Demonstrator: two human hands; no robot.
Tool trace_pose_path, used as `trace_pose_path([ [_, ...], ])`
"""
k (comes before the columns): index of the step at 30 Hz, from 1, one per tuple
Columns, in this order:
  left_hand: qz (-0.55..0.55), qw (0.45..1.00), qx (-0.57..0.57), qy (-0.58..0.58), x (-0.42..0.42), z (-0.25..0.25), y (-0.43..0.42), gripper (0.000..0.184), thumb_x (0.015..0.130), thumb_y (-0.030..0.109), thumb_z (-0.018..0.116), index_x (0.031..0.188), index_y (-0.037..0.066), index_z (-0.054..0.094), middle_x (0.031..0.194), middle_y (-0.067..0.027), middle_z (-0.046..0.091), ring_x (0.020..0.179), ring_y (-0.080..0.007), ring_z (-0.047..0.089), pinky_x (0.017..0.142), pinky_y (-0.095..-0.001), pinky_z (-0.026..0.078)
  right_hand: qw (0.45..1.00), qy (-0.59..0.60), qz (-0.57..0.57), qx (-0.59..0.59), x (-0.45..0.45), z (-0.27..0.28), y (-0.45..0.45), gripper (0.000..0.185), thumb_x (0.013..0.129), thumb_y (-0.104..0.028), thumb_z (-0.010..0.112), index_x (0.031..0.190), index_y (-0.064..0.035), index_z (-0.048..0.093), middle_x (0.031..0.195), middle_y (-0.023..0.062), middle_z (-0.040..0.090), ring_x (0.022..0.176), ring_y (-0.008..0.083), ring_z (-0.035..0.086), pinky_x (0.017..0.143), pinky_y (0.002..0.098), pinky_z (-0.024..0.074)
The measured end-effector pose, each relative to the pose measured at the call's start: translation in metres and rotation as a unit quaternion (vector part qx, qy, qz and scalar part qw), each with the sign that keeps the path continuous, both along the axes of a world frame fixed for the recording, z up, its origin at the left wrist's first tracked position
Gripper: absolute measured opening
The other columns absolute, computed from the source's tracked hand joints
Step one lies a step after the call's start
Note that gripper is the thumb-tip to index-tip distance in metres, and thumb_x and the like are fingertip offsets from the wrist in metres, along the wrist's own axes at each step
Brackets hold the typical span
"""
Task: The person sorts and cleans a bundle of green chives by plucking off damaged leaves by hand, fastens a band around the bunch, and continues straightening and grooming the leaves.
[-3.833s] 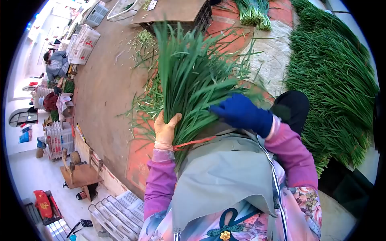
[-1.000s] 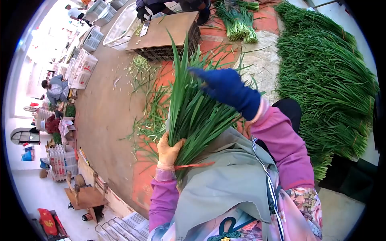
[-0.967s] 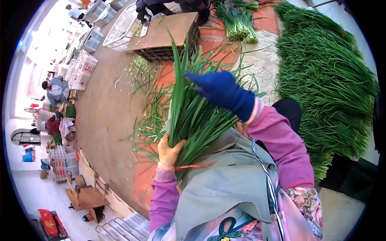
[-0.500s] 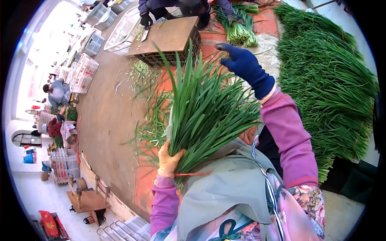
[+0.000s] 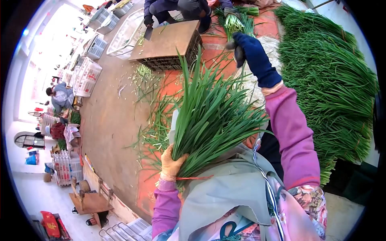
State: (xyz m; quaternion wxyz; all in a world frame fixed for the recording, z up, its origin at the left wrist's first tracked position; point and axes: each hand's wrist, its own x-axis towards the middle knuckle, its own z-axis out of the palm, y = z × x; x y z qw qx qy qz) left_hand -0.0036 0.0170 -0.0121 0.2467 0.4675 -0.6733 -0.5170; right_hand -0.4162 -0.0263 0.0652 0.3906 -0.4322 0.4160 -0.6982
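A bunch of long flat green leaves, like garlic chives (image 5: 213, 116), fans out across the lap, tips pointing up and right. My left hand (image 5: 173, 162), in a tan glove, is closed round its lower left part. A flat white strip like a blade (image 5: 173, 126) stands along the bunch's left side, its lower end hidden at my left hand. Beneath the bunch runs a thin red band (image 5: 195, 177). Above the leaves is my right hand (image 5: 253, 54) in a dark blue glove, fingers bent but apart, with nothing visible in them.
Heaped green bunches (image 5: 325, 88) lie at the right. Ahead, a co-worker's gloved hand (image 5: 148, 21) holds a cleaver (image 5: 148, 33) at a board (image 5: 171, 38) on a dark crate. Cut scraps (image 5: 161, 116) litter the orange mat. Another person (image 5: 61, 95) sits far left.
My right hand has shifted slightly right, and its fingers, stretched out before, now bend downward. The left hand keeps its hold on the bunch. The view has shifted slightly.
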Motion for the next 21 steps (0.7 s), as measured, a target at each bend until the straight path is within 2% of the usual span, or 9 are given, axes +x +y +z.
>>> trace_pose_path([
  [2,-0.003,1.0,0.0,0.007,-0.002,0.001,0.0,0.045,0.065,0.001,0.07,0.108,-0.002,0.055,0.096,-0.0073,0.063,0.085,-0.0125,0.058,0.08,-0.0265,0.046,0.983,0.164,-0.006,0.085,0.009,0.01,0.004,0.022,0.087,-0.023,0.051,0.095,-0.0051,0.061,0.061,0.0045,0.058,0.047,0.0097,0.053,0.042,0.0236,0.0426],
  [4,0.002,1.0,0.008,0.005,-0.008,0.011,0.002,0.045,0.065,0.002,0.071,0.107,-0.002,0.055,0.095,-0.0073,0.063,0.085,-0.0125,0.058,0.08,-0.0266,0.046,0.897,0.435,-0.067,-0.046,0.031,0.013,0.007,0.029,0.079,-0.02,0.06,0.108,-0.0156,0.059,0.079,0.0135,0.064,0.06,0.0263,0.061,0.054,0.0354,0.0477],
  [6,-0.003,1.0,0.006,0.005,-0.007,0.006,0.0,0.044,0.065,0.003,0.071,0.107,-0.002,0.056,0.095,-0.0075,0.063,0.084,-0.0126,0.058,0.08,-0.0266,0.046,0.85,0.519,-0.078,-0.035,0.049,0.012,0.009,0.037,0.075,-0.025,0.065,0.111,-0.0175,0.058,0.077,0.0166,0.061,0.071,0.0324,0.061,0.061,0.0403,0.0477],
  [10,-0.016,0.999,-0.035,-0.019,-0.006,0.006,0.0,0.043,0.065,0.003,0.071,0.105,-0.002,0.056,0.094,-0.008,0.064,0.083,-0.013,0.058,0.078,-0.0266,0.046,0.738,0.674,0.019,0.029,0.072,0.007,-0.003,0.021,0.074,-0.019,0.061,0.095,-0.0162,0.064,0.069,0.0128,0.059,0.063,0.0313,0.058,0.056,0.039,0.046],
  [12,-0.014,0.998,-0.033,-0.051,-0.01,0.014,0.001,0.042,0.065,0.003,0.071,0.104,-0.001,0.056,0.093,-0.008,0.063,0.082,-0.0135,0.058,0.077,-0.027,0.046,0.841,0.533,-0.08,-0.04,0.062,-0.017,-0.015,0.016,0.077,-0.021,0.054,0.08,-0.0068,0.061,0.072,0.0151,0.06,0.067,0.0326,0.06,0.06,0.0405,0.0473],
  [13,-0.005,0.999,-0.023,-0.033,-0.009,0.011,0.001,0.043,0.065,0.003,0.071,0.104,-0.002,0.056,0.092,-0.0079,0.063,0.082,-0.0137,0.058,0.077,-0.0271,0.046,0.945,0.311,-0.056,-0.081,0.053,-0.011,-0.019,0.015,0.08,-0.02,0.053,0.076,-0.0066,0.06,0.071,0.014,0.06,0.064,0.0326,0.058,0.058,0.0378,0.0467],
  [14,0.005,1.0,-0.015,-0.015,-0.007,0.007,0.001,0.043,0.065,0.003,0.071,0.105,-0.002,0.056,0.092,-0.0079,0.063,0.082,-0.0139,0.058,0.077,-0.0272,0.046,0.961,0.26,-0.093,0.032,0.042,-0.009,-0.013,0.016,0.08,-0.022,0.057,0.075,-0.0071,0.06,0.07,0.0123,0.06,0.061,0.0312,0.057,0.057,0.035,0.0463],
  [16,0.028,0.999,-0.007,-0.02,-0.014,0.013,0.002,0.041,0.067,0.002,0.071,0.104,-0.002,0.056,0.091,-0.0069,0.063,0.081,-0.0128,0.057,0.076,-0.0266,0.046,0.959,0.269,-0.079,0.033,0.057,0.0,0.007,0.019,0.08,-0.027,0.059,0.078,-0.0081,0.061,0.068,0.01,0.059,0.059,0.0292,0.058,0.057,0.0335,0.0467],
  [21,0.094,0.988,0.083,0.087,-0.018,0.015,-0.009,0.031,0.071,-0.002,0.066,0.101,-0.003,0.059,0.091,-0.0044,0.063,0.079,-0.0118,0.057,0.074,-0.0251,0.046,0.769,0.593,0.0,-0.237,0.146,-0.028,0.069,0.048,0.069,-0.028,0.067,0.112,-0.0119,0.052,0.086,0.0046,0.057,0.074,0.0209,0.057,0.07,0.0334,0.0476],
])
